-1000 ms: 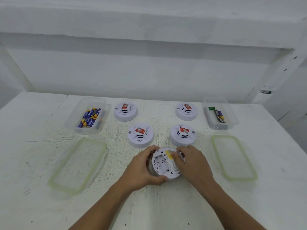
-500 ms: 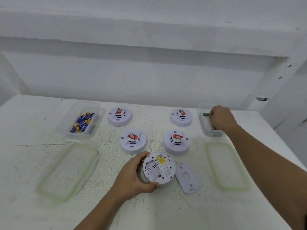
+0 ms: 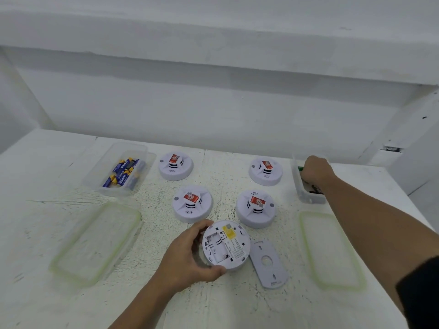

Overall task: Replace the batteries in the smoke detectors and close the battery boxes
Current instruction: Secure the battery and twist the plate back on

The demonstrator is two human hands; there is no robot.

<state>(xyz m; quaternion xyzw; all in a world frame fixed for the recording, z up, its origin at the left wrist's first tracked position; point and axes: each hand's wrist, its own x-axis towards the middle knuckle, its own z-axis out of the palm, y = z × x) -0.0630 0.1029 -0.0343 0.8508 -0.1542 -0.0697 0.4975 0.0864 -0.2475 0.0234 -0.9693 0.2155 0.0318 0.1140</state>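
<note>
We look down on a white-painted table (image 3: 47, 186) whose worn top is cracked and flecked with dark scratches, thickest at its middle, where a seam runs away from us. Behind it rises a plain white wall (image 3: 213, 110), shadowed along its top by an overhanging ledge (image 3: 213, 43); a white post with dark marks (image 3: 403, 129) stands at the right.

Near the front edge the left hand (image 3: 187, 260) grips the upturned smoke detector (image 3: 226, 245) by its rim, battery bay open and facing up. Its cover plate (image 3: 268, 263) lies flat just beside it, to the right. Four more detectors (image 3: 192, 203) sit face up in two rows behind.

At the far left an open clear box (image 3: 95, 176) holds blue-and-yellow batteries (image 3: 123, 173), its green-rimmed lid (image 3: 95, 243) lying in front. At the far right the right hand (image 3: 317, 169) reaches into a second clear box (image 3: 306, 198) with fingers curled, knuckles towards us; we cannot tell whether it holds anything. A green battery (image 3: 300, 168) shows beside it. That box's lid (image 3: 330, 250) lies in front.
</note>
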